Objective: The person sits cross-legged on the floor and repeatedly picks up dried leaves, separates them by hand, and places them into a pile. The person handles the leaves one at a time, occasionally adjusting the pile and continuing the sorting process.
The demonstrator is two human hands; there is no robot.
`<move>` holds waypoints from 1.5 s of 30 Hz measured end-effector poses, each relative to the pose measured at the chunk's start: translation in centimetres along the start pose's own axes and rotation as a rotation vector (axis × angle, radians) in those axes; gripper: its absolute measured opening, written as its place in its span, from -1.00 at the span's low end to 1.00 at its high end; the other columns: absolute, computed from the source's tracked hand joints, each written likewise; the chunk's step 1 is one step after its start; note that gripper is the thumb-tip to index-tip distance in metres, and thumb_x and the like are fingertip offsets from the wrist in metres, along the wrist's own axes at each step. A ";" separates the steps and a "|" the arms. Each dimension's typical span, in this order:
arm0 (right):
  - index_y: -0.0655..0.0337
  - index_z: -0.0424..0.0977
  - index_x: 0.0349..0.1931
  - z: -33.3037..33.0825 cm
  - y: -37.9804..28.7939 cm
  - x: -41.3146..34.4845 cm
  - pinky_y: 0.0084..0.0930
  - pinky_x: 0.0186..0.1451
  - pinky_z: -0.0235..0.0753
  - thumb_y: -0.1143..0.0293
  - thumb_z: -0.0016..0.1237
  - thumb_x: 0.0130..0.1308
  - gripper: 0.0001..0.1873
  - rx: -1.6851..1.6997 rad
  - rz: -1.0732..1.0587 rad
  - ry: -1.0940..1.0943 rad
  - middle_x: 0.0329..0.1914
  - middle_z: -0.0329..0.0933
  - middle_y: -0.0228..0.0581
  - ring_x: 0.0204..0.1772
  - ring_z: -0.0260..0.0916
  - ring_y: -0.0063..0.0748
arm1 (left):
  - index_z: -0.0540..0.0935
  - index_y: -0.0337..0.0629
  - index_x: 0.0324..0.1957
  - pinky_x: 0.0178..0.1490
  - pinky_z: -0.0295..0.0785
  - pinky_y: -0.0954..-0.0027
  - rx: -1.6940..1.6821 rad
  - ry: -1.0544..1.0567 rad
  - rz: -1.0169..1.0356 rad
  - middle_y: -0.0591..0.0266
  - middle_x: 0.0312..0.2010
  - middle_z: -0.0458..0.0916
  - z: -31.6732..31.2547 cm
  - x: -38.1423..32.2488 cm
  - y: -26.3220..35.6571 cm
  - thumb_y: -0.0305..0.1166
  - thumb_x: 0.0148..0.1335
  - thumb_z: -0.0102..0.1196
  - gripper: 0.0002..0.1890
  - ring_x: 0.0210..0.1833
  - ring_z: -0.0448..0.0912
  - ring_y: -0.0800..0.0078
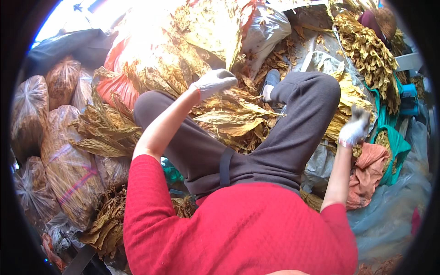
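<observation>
My left hand (216, 82), in a white knit glove, hovers with bent fingers above a heap of dried yellow-brown leaves (237, 120), apparently tobacco, between my legs. Its palm side is hidden, so I cannot tell if it grips a leaf. Off to the right, my right hand (355, 128), gloved in white with greyish fingertips, is at a pile of yellow leaves (347, 92) beside my knee. Blur hides what its fingers touch. An orange-pink cloth or bag (367, 172) lies just below that hand, next to a green bag (397, 154) with leaves in it.
Several tied clear plastic bags of leaves (68, 158) crowd the left side. Ahead stand a red plastic bag (118, 89) and a brightly lit leaf stack (209, 31). At upper right is another leaf heap (367, 51), with part of another person (373, 22) behind it.
</observation>
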State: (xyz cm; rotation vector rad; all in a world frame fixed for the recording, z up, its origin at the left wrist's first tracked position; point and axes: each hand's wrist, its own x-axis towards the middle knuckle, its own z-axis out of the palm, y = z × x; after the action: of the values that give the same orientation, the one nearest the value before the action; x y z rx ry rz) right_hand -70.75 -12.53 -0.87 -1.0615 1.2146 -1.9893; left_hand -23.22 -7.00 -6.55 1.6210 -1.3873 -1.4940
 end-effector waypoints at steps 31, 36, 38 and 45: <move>0.31 0.47 0.09 -43.2 -9.0 -35.6 -0.24 -0.04 0.56 0.05 0.42 -0.10 -0.23 -0.765 1.280 2.032 0.15 0.51 -0.01 0.06 0.54 -0.19 | 0.50 -0.09 0.17 0.03 0.48 0.37 -0.079 -0.120 -0.389 0.19 0.08 0.58 7.5 15.4 -6.0 -0.15 0.30 0.19 -0.54 0.07 0.56 0.39; 0.16 0.47 0.08 -46.3 -7.2 -39.6 -0.30 0.00 0.51 0.42 0.06 0.22 -0.62 -0.690 0.760 2.289 0.11 0.53 0.01 0.03 0.54 -0.11 | 0.43 -0.16 0.25 0.15 0.47 0.34 -0.191 -0.073 -0.481 0.10 0.22 0.45 6.5 18.6 -6.9 -0.09 0.30 0.16 -0.43 0.16 0.51 0.27; 0.15 0.46 0.08 -44.5 -8.2 -37.8 -0.27 -0.05 0.48 0.44 -0.08 0.28 -0.66 -0.707 0.717 2.265 0.07 0.53 -0.05 -0.03 0.54 -0.10 | 0.46 -0.19 0.21 0.14 0.52 0.34 -0.237 -0.004 -0.532 0.11 0.18 0.48 5.9 19.1 -7.3 -0.08 0.31 0.15 -0.46 0.13 0.53 0.30; 0.09 0.63 -0.24 -44.6 -8.0 -37.7 -0.31 -0.03 0.50 0.26 0.22 0.10 -0.77 -1.424 0.691 1.818 0.08 0.43 -0.12 -0.10 0.50 -0.12 | 0.47 -0.12 0.22 0.07 0.55 0.39 -0.218 -0.113 -0.527 0.18 0.17 0.49 7.1 21.0 -6.8 -0.08 0.33 0.13 -0.49 0.08 0.55 0.37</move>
State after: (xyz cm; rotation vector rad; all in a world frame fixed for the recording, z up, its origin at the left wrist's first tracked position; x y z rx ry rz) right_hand -89.61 40.58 -18.30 1.2909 3.2844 -0.8136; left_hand -30.56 -22.08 -22.51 1.8681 -0.8387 -1.9796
